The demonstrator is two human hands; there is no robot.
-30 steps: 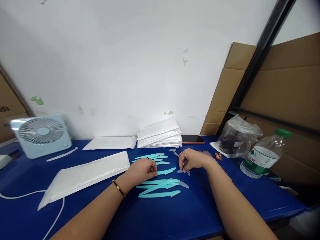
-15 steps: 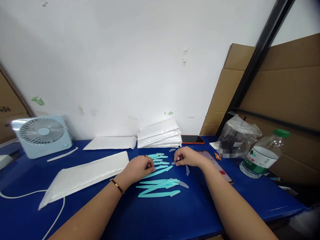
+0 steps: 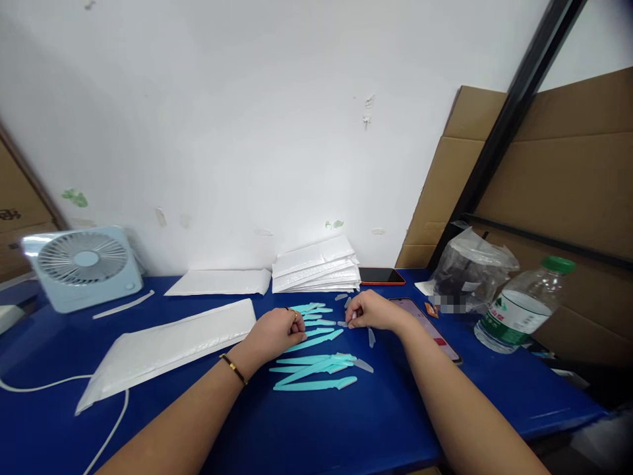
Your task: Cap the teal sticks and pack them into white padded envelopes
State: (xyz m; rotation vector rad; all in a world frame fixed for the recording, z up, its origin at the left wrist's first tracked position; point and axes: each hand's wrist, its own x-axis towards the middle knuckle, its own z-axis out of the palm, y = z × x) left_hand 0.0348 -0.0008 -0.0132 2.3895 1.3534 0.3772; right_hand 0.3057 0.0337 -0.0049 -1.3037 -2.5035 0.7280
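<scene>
Several slim teal plastic knives (image 3: 316,369) lie scattered on the blue table (image 3: 346,429), with a few clear blade caps (image 3: 370,338) beside them. My left hand (image 3: 274,333), wearing a ring and a bracelet, is closed on the handle end of one teal knife (image 3: 319,340). My right hand (image 3: 368,311) is pinched on a small clear cap just past that knife's tip. The two hands are close together above the pile.
A white padded mailer (image 3: 168,346) lies at the left, another flat one (image 3: 220,282) and a stack of mailers (image 3: 316,267) by the wall. A small fan (image 3: 82,267), a cable (image 3: 59,386), two phones (image 3: 380,276), a plastic bag (image 3: 469,267) and a water bottle (image 3: 521,307) stand around.
My right hand moved up and left from the loose caps toward the knife tip. My left hand shifted slightly forward with the knife, which now points toward the right hand.
</scene>
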